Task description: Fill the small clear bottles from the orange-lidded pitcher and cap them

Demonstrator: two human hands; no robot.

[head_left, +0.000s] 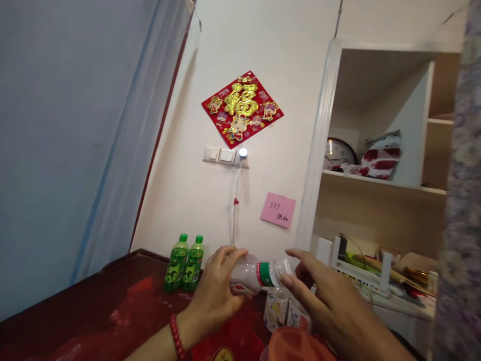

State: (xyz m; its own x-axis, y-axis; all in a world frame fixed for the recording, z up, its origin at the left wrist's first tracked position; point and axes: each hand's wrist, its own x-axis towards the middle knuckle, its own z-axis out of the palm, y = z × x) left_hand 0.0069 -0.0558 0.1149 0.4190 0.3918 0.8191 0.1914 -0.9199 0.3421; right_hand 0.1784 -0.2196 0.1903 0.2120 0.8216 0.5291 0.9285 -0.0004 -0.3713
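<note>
A clear plastic bottle (246, 273) with a green and red label lies tilted sideways in my left hand (216, 286), whose fingers wrap round its body. Its white-capped end points right. My right hand (323, 291) is at that cap (284, 269), with the thumb against or just in front of it and the index finger stretched out above. Those fingers are apart; the rest are partly hidden. Below the bottle stand two patterned white cups (276, 310). An orange-red round object (298, 345) shows at the bottom edge.
Two green drink bottles (176, 263) stand against the wall on the dark red table (93, 306). A pink note (278, 210) is stuck to the wall beside a hanging white cable (235, 220). On the right, shelves (376, 180) hold a clock, a router and clutter; a curtain (86, 125) hangs left.
</note>
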